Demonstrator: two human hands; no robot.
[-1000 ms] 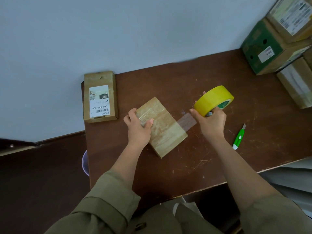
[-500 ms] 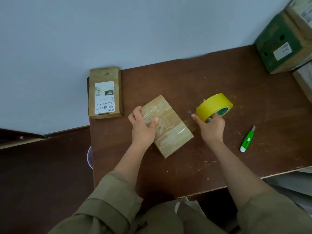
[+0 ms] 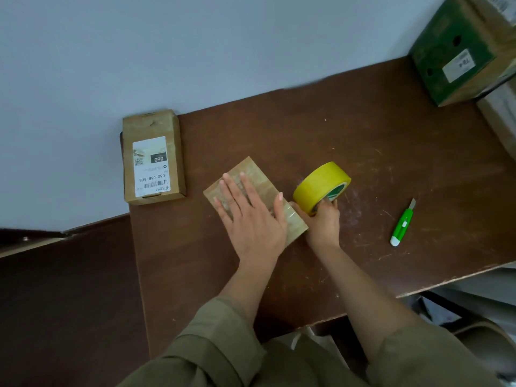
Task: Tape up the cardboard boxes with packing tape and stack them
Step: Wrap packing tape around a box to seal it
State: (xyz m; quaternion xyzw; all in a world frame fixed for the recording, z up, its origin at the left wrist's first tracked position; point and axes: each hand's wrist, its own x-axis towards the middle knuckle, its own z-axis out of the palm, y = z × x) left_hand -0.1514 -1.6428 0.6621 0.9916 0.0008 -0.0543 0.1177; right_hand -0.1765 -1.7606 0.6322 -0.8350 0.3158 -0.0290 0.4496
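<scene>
Against a pale blue wall, the dark brown wooden bench [image 3: 363, 129] is carrying the work. Left hand [image 3: 251, 219], fingers [image 3: 231, 191] straight and spread, is pressing flat on the small tape-wrapped cardboard box [image 3: 258, 177] at mid-bench. Right hand [image 3: 324, 222] is gripping the yellow roll of packing tape [image 3: 321, 185], which is touching the box's right end. To do this well, I judge the palm should be smoothing toward the roll while the tape is kept taut. A green utility knife [image 3: 402, 224] is lying near, right of the roll.
</scene>
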